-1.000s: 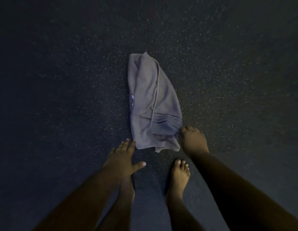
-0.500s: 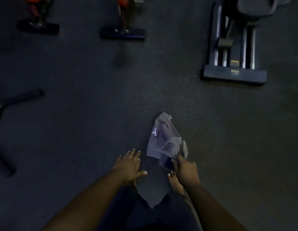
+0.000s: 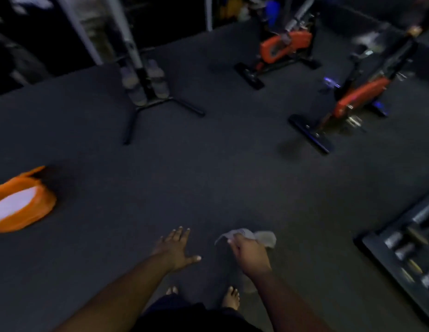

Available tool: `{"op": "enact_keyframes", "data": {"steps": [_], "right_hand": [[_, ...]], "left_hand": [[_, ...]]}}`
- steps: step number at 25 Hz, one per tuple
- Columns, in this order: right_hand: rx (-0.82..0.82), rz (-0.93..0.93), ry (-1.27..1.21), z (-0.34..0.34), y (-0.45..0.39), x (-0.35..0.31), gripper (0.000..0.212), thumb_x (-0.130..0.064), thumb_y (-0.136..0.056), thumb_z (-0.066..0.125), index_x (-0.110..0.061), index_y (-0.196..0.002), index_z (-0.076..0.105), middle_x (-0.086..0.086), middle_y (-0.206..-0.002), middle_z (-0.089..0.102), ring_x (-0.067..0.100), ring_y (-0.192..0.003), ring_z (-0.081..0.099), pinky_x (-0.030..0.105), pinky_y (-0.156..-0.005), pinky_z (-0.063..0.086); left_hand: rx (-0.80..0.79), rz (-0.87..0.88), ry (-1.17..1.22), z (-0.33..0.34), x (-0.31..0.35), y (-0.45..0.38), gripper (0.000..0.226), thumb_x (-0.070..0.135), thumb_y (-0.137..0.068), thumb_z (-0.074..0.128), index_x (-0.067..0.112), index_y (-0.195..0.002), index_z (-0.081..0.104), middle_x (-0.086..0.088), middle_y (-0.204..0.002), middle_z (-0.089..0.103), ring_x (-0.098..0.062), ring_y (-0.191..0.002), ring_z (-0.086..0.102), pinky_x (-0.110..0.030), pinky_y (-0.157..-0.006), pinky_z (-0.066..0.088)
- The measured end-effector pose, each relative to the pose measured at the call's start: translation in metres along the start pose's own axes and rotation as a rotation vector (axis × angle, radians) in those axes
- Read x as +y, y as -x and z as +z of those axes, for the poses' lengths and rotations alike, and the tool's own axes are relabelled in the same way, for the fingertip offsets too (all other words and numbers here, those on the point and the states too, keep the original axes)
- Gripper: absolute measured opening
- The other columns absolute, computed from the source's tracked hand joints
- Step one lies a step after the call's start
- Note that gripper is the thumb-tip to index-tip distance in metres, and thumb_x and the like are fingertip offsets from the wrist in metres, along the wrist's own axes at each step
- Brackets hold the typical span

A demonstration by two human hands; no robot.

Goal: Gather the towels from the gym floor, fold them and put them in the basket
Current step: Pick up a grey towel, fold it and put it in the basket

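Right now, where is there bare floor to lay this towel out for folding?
The widest bare floor lies ahead of the left hand, bordered by the orange basket, the stand's legs and the nearer orange bike. The right hand grips the towel. It is crowded by the dumbbell rack on the right.

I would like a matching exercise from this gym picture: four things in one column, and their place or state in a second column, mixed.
Things:
1. left hand
2. right hand
3. orange basket
4. dumbbell rack

Place or state:
A. by the right edge, on the floor
B. grips a grey towel
C. open, fingers spread, holding nothing
D. by the left edge, something white inside

Pairs: 1-C, 2-B, 3-D, 4-A
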State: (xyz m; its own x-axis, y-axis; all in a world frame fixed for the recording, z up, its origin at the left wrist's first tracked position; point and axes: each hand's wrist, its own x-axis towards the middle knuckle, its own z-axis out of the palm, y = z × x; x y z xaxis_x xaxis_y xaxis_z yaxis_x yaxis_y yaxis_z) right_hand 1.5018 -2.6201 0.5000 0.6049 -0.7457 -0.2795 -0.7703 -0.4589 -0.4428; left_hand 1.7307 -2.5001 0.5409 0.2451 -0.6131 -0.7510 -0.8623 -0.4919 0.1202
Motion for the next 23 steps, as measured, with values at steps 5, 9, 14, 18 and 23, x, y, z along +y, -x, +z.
{"op": "enact_keyframes", "data": {"steps": [5,9,14,18,23], "right_hand": [[-0.13,-0.307,0.134,0.012,-0.02,-0.139,0.042,-0.05,-0.104,0.04,-0.025,-0.13,0.062,0.004,-0.12,0.072,0.03,-0.108,0.067,0.037,-0.086,0.05],[-0.194,-0.488,0.286,0.064,-0.022,-0.268,0.04,-0.052,-0.103,0.04,-0.025,-0.123,0.061,0.006,-0.111,0.073,0.032,-0.1,0.068,0.038,-0.078,0.052],[-0.213,-0.6,0.365,0.126,0.004,-0.421,0.028,-0.046,-0.103,0.043,-0.022,-0.105,0.058,0.005,-0.103,0.071,0.03,-0.095,0.067,0.036,-0.072,0.049],[-0.202,-0.676,0.382,0.152,0.007,-0.521,0.027,-0.045,-0.104,0.041,-0.025,-0.113,0.056,0.004,-0.109,0.069,0.027,-0.097,0.066,0.037,-0.077,0.053],[-0.188,-0.803,0.373,0.185,-0.019,-0.625,0.031,-0.049,-0.103,0.04,-0.025,-0.111,0.057,0.005,-0.108,0.07,0.03,-0.098,0.066,0.039,-0.077,0.053]], "left_hand": [[0.162,-0.198,0.228,0.033,-0.119,0.076,0.137,0.103,-0.05,0.007,0.027,-0.162,-0.012,0.0,-0.171,-0.012,-0.022,-0.158,-0.003,-0.05,-0.126,0.007],[0.276,-0.367,0.42,0.089,-0.238,0.147,0.138,0.103,-0.047,0.005,0.028,-0.161,-0.014,0.0,-0.17,-0.014,-0.022,-0.158,-0.004,-0.05,-0.126,0.008],[0.36,-0.537,0.511,0.155,-0.385,0.233,0.118,0.096,-0.074,0.025,0.027,-0.161,-0.014,-0.001,-0.17,-0.013,-0.022,-0.158,-0.004,-0.05,-0.126,0.008],[0.378,-0.66,0.549,0.19,-0.472,0.289,0.116,0.093,-0.077,0.031,0.026,-0.161,-0.014,0.0,-0.17,-0.013,-0.021,-0.158,-0.006,-0.05,-0.126,0.008],[0.426,-0.699,0.568,0.182,-0.549,0.312,0.124,0.099,-0.064,0.013,0.027,-0.161,-0.013,-0.002,-0.17,-0.013,-0.021,-0.158,-0.005,-0.051,-0.126,0.007]]}}
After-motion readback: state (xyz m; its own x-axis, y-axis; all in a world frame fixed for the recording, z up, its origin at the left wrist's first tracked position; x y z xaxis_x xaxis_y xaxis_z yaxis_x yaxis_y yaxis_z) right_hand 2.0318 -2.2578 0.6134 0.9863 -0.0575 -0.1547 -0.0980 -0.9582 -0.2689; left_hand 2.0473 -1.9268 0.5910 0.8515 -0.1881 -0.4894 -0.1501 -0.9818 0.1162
